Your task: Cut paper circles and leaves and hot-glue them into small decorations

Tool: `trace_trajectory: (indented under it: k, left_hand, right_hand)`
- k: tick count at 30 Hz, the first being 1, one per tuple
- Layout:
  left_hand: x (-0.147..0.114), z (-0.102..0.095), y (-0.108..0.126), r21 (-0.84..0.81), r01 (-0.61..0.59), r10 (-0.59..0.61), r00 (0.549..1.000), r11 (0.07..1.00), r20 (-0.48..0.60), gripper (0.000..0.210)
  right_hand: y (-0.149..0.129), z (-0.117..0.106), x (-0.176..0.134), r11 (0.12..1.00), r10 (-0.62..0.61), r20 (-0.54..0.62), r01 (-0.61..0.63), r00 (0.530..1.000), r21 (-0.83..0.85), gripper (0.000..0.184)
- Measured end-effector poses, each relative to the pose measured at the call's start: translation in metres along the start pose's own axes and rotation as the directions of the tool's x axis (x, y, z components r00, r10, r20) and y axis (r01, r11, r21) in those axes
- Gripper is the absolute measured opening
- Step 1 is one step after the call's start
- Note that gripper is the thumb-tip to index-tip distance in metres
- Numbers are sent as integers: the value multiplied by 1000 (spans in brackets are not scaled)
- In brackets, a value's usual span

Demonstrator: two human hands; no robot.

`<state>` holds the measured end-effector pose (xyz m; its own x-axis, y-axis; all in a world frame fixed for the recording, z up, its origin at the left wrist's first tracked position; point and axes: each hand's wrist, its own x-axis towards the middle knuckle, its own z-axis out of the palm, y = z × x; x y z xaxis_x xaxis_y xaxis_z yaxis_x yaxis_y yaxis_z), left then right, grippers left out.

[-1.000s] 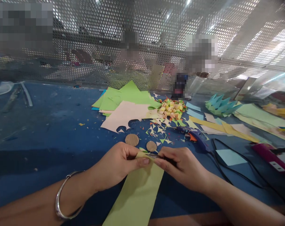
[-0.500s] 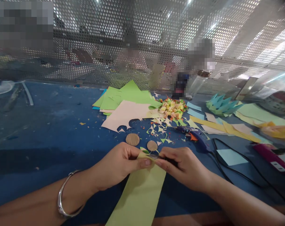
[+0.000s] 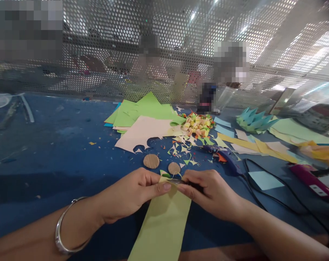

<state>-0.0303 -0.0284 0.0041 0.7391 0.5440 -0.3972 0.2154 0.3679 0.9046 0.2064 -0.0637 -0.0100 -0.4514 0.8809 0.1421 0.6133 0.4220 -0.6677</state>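
My left hand (image 3: 142, 190) pinches the top edge of a pale yellow-green paper strip (image 3: 164, 217) between thumb and fingers. The strip hangs down toward the table's front edge. In my right hand (image 3: 210, 194) is a pair of scissors (image 3: 176, 181); their metal blades lie at the strip's top edge, and the dark handles are mostly hidden by my fingers. A small curled green piece of paper (image 3: 165, 174) shows just beyond the blades. Two round cardboard discs, a larger one (image 3: 151, 161) and a smaller one (image 3: 174, 168), lie past my hands.
Green sheets (image 3: 145, 107) and a cut pink sheet (image 3: 145, 130) lie behind the discs, beside a heap of folded paper pieces (image 3: 198, 125) and scraps. To the right are a blue glue gun (image 3: 231, 161) with its cable, a magenta power strip (image 3: 308, 179) and a spiky paper form (image 3: 255, 119).
My view has shifted slightly. My left hand and the strip's lower end have moved a little; both hands keep their grip, with the blades still at the strip's top edge.
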Motion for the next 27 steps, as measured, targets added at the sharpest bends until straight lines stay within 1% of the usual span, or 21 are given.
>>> trace_trajectory:
  k: [5,12,21,27]
  left_hand:
    - [3,-1,-5,-23,-13,14,999,1000,36,40]
    - [3,3,-2,-38,-10,12,998,999,54,41]
    - [5,2,-2,-43,-9,12,998,999,69,39]
    - [3,3,-3,-35,-13,16,996,999,90,40]
  right_hand:
    - [0,0,-1,1000,-8,4,8,1000,-4,40]
    - [0,0,-3,1000,-11,10,11,1000,-3,40]
    - [-1,0,0,998,-56,5,56,998,-9,39]
    - [-2,-1,-1,996,-87,27,88,996,-11,38]
